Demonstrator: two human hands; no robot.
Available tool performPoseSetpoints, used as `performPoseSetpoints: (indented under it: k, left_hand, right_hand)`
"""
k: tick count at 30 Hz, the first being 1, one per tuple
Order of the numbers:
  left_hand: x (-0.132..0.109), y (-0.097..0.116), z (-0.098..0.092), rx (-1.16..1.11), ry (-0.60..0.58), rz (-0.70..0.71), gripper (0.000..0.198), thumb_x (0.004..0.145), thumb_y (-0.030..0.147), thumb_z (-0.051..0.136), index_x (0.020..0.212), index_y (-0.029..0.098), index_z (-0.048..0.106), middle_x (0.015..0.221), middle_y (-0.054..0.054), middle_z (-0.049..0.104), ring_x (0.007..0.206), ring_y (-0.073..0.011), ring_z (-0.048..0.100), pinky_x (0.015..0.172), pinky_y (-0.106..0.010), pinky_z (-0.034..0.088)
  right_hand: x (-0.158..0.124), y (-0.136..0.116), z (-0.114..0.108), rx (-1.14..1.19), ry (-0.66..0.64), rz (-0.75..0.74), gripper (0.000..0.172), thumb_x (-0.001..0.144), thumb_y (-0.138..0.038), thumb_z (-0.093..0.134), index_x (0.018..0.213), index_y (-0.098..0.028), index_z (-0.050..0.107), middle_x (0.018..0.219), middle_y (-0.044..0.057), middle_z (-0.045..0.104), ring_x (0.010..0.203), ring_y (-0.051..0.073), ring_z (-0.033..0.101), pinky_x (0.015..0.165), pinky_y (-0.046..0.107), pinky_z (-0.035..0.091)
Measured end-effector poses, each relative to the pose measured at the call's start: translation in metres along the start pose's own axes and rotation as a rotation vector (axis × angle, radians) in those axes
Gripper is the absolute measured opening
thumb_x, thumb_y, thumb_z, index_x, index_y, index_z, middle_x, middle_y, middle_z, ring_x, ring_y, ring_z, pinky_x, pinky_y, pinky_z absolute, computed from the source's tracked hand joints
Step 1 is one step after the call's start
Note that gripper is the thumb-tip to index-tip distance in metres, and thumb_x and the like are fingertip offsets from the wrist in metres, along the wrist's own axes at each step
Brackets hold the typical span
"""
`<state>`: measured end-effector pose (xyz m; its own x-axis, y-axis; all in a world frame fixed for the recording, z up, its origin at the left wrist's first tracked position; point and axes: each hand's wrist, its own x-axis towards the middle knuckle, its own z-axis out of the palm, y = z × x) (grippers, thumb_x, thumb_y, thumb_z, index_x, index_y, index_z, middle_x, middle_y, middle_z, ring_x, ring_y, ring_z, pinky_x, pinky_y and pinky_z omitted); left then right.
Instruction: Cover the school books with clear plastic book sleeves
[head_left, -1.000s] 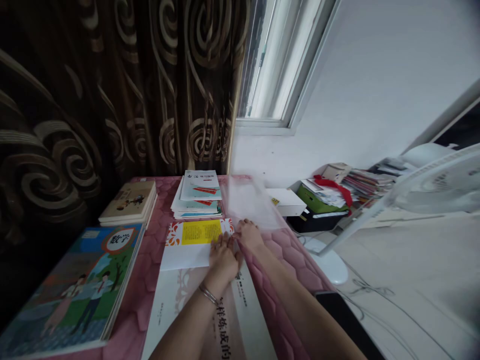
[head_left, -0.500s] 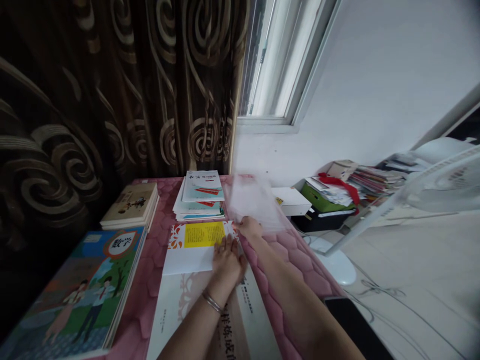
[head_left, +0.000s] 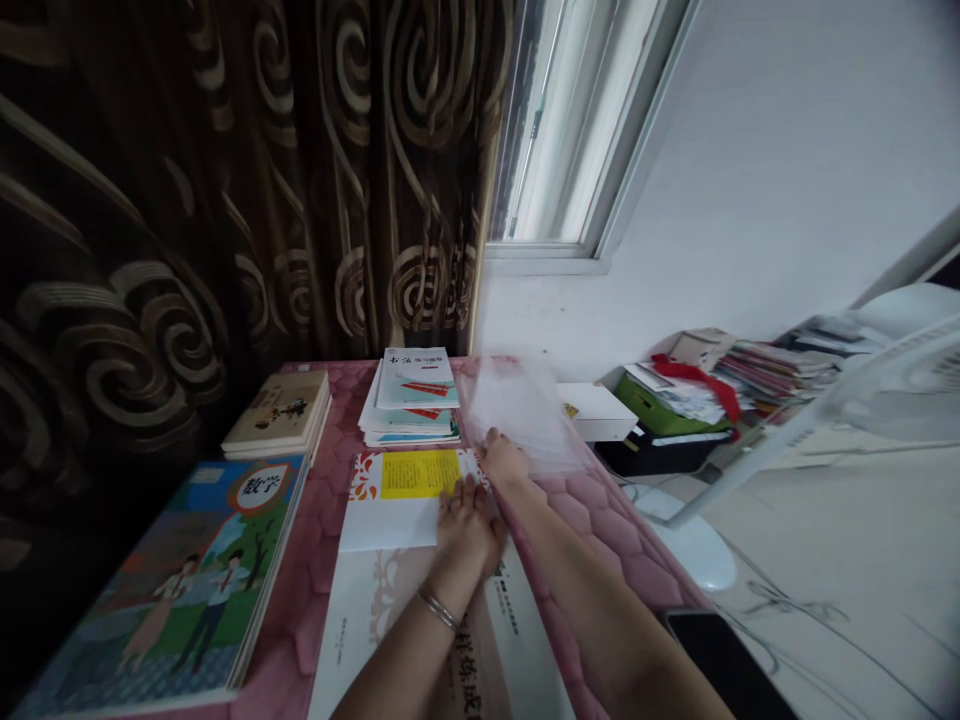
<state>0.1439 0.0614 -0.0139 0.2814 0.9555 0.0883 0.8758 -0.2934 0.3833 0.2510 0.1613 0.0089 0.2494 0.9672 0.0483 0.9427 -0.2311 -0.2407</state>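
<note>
An open book point(head_left: 382, 530) lies on the pink quilted cover point(head_left: 322, 520), showing a white page, an orange-patterned strip and a yellow text panel. My left hand point(head_left: 469, 525), with a silver bangle at the wrist, rests on it with the fingers stretched out flat. Just beyond, my right hand point(head_left: 506, 462) is at the book's upper right corner. Its fingers are curled together, and what they grip is hidden. Clear plastic sheets point(head_left: 521, 410) lie directly past its fingertips.
Textbooks point(head_left: 180, 590) and tan books point(head_left: 277, 410) are stacked on the left. Thin booklets point(head_left: 416, 380) lie at the back. A white box point(head_left: 596, 410), a dark phone-like slab point(head_left: 720, 660) and a white fan point(head_left: 862, 380) stand on the right.
The view has shifted slightly, so everything sits a little further right. Both hands keep nearly the same places at the book; the plastic sheets look less blurred.
</note>
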Motion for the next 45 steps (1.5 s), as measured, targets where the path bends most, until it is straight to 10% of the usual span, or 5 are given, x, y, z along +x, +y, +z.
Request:
performPoseSetpoints:
  k: [7,15,32,39,45]
  left_hand:
    - [-0.002,0.0,-0.003,-0.012,0.003,0.002,0.061,0.086,0.037,0.045,0.143,0.014,0.046,0.155,-0.01,0.035,0.143,-0.0278,0.03,0.119,-0.048,0.018]
    - [-0.002,0.0,-0.003,0.013,-0.017,0.026,0.059,0.086,0.036,0.048,0.144,0.022,0.045,0.156,-0.009,0.033,0.143,-0.0299,0.03,0.119,-0.051,0.018]
    - [-0.001,-0.002,-0.015,0.023,-0.074,0.048,0.055,0.09,0.041,0.043,0.14,0.019,0.049,0.155,-0.013,0.036,0.142,-0.0283,0.032,0.117,-0.049,0.021]
    - [-0.049,-0.054,-0.057,0.105,-0.076,0.069,0.052,0.095,0.045,0.036,0.142,0.024,0.047,0.154,-0.008,0.038,0.144,-0.0259,0.03,0.119,-0.052,0.015]
    - [-0.087,-0.124,-0.087,0.102,0.009,-0.282,0.052,0.093,0.039,0.045,0.143,0.026,0.046,0.158,-0.007,0.031,0.145,-0.0303,0.027,0.115,-0.051,0.025]
  right_hand:
    - [-0.002,0.014,-0.001,-0.012,-0.034,-0.064,0.027,0.095,-0.027,0.041,0.11,-0.016,0.061,0.111,0.016,0.07,0.106,0.025,0.065,0.09,0.033,0.042]
    - [-0.002,0.017,-0.006,0.04,-0.12,-0.01,0.049,0.079,-0.054,0.064,0.111,-0.017,0.057,0.108,0.011,0.07,0.105,0.024,0.065,0.083,0.031,0.045]
    - [-0.014,-0.003,0.003,0.024,-0.011,0.09,0.034,0.095,-0.035,0.047,0.116,-0.011,0.055,0.117,0.021,0.065,0.113,0.029,0.061,0.094,0.042,0.041]
    - [-0.039,0.008,-0.008,0.134,-0.06,0.017,0.028,0.088,-0.03,0.058,0.111,-0.014,0.059,0.116,0.015,0.067,0.109,0.026,0.063,0.089,0.034,0.043]
    - [-0.068,0.016,-0.01,0.28,-0.067,-0.019,0.017,0.088,-0.027,0.056,0.099,-0.017,0.064,0.098,0.009,0.073,0.093,0.021,0.069,0.077,0.025,0.048]
